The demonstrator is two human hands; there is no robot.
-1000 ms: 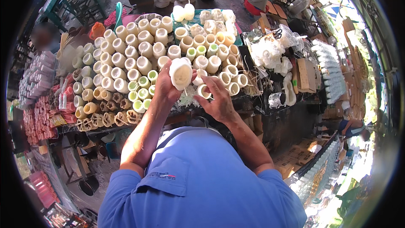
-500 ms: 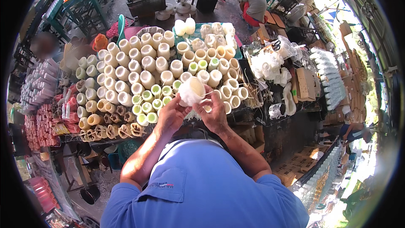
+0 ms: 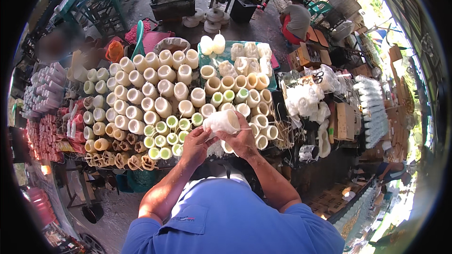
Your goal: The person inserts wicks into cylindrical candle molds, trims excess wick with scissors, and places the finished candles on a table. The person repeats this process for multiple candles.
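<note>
A white hollow wax candle [image 3: 220, 121] is held in front of me, lying nearly on its side with its wider end turned to the right. My right hand [image 3: 242, 139] wraps round that end, thumb on the near side. At its other end, the fingers of my left hand [image 3: 196, 146] are closed on the lower edge. Just beyond my hands, rows of cream candle cups [image 3: 163, 107] crowd the table. Smaller cups with pale green insides [image 3: 161, 126] stand left of the held candle. Several brown patterned cups [image 3: 134, 162] line the front edge.
A green tray [image 3: 270, 83] at the back carries carved white candles [image 3: 241, 65]. Clear plastic bags [image 3: 301, 96] and a cardboard box [image 3: 345, 121] lie to the right. Pink candles [image 3: 44, 136] fill the far left. A person in a grey shirt [image 3: 298, 20] sits beyond the table.
The candle has tipped from showing its open top to lying nearly sideways. My right hand has shifted round its end. The whole view has moved, so the table appears lower.
</note>
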